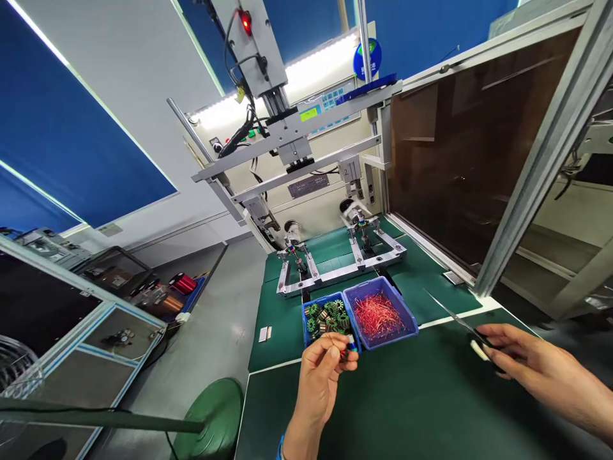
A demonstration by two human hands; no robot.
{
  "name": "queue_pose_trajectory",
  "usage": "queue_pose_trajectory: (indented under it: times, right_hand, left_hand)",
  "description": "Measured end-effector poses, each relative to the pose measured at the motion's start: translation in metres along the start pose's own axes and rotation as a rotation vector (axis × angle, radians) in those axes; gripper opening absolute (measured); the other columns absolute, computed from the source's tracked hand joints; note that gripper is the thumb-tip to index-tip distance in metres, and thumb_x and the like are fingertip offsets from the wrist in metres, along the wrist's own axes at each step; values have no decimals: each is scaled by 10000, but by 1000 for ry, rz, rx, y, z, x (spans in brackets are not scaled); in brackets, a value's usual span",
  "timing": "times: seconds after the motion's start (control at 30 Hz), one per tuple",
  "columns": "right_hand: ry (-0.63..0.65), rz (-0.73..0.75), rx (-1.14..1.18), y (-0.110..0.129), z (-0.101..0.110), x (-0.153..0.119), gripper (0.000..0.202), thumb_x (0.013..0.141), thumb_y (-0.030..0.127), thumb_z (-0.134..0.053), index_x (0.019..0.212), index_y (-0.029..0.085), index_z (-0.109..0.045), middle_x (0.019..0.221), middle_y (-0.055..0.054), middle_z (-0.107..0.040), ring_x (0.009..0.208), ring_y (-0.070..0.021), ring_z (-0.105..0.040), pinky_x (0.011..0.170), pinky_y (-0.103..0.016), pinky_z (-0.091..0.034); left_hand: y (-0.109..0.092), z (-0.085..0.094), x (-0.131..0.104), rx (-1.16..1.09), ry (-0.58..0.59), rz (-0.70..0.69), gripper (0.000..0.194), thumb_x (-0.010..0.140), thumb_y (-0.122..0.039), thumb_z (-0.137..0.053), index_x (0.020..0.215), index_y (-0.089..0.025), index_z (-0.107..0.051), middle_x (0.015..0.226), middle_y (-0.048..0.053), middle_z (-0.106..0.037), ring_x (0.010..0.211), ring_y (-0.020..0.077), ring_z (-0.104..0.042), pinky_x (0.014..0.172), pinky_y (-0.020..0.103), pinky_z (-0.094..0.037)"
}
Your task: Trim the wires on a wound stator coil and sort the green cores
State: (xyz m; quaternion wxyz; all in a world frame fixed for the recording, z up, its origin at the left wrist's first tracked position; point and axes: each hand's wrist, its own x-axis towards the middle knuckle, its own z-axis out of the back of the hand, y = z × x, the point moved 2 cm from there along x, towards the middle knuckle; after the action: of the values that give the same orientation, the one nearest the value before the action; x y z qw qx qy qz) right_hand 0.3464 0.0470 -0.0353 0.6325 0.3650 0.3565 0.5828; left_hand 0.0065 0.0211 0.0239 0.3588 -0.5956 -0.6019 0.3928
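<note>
A small wound stator part [345, 350] was pinched between the fingertips of the left hand [320, 377], just in front of the blue bin of green stators [326, 317]. The right hand [524, 361], well apart to the right, was closed around scissors [462, 322], blades pointing away toward the winding fixture [335, 259]. For a clean trim, the part is best held steady and the blades brought close to the wire end. A bin of red wire offcuts [380, 314] lay just beyond the part
</note>
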Motion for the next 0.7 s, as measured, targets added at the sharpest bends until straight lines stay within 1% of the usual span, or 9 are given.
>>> queue_pose_trajectory:
  times: [0.07, 0.17, 0.23, 0.3, 0.33, 0.4, 0.47, 0.57, 0.7]
  right_hand:
    - [136, -9, 176, 20, 4, -4, 545, 664, 624, -663, 1001, 199, -707, 864, -132, -694, 719, -290, -687, 560, -345, -600]
    - [307, 51, 248, 47, 3, -7, 474, 706, 536, -752, 1047, 206, -749, 780, -81, -645, 693, -225, -656, 581, -264, -573]
    - [407, 96, 308, 62, -2, -4, 385, 726, 398, -744, 1074, 232, -757, 800, -61, -623, 732, -199, -646, 625, -236, -557]
    - [523, 152, 352, 76, -10, 3, 371, 697, 260, -694, 1061, 235, -757, 843, -51, -604, 753, -178, -621, 632, -219, -529]
    - [586, 175, 353, 84, -14, 7, 375, 675, 218, -665, 1039, 220, -756, 837, -44, -586, 740, -164, -596, 616, -209, -505]
    - [708, 183, 345, 97, -23, 17, 363, 652, 184, -631, 997, 176, -743, 796, -27, -550, 697, -135, -531, 587, -196, -446]
    - [799, 169, 371, 108, -30, 25, 339, 660, 198, -633, 981, 130, -719, 756, -18, -545, 662, -118, -482, 577, -201, -402]
    - [866, 158, 384, 115, -35, 35, 340, 694, 275, -644, 978, 96, -702, 715, -16, -549, 618, -112, -456, 554, -219, -368]
    - [841, 138, 331, 109, -36, 41, 351, 698, 320, -620, 968, 112, -702, 745, -24, -556, 618, -120, -469, 527, -229, -379]
  left_hand:
    - [-3, -2, 2, 16, -16, 4, 301, 672, -414, -893, 745, -154, -760, 917, 48, -674, 711, 163, -713, 632, 237, -585]
    - [-8, -9, 7, 46, -28, 20, 331, 655, -434, -898, 739, -147, -758, 921, 53, -670, 719, 168, -706, 639, 250, -579]
    - [-9, -15, 11, 62, -25, 45, 347, 648, -448, -898, 730, -144, -752, 914, 56, -676, 731, 175, -704, 652, 259, -576]
    - [-10, -22, 15, 74, -9, 78, 348, 647, -444, -897, 715, -141, -742, 897, 57, -685, 773, 188, -705, 693, 273, -576]
    - [-9, -26, 17, 79, 2, 99, 345, 646, -436, -899, 702, -139, -733, 887, 56, -690, 790, 189, -703, 719, 278, -574]
    - [-7, -34, 21, 87, 22, 151, 350, 628, -421, -908, 672, -135, -711, 875, 55, -705, 789, 179, -695, 755, 277, -563]
    - [-5, -41, 24, 94, 35, 202, 366, 596, -412, -920, 644, -132, -689, 845, 57, -715, 762, 164, -685, 753, 266, -553]
    - [0, -48, 29, 104, 45, 249, 377, 565, -399, -922, 615, -131, -663, 772, 63, -716, 752, 169, -678, 713, 255, -542]
    - [3, -52, 36, 118, 23, 268, 353, 536, -357, -905, 602, -131, -641, 745, 57, -711, 658, 146, -649, 589, 226, -495]
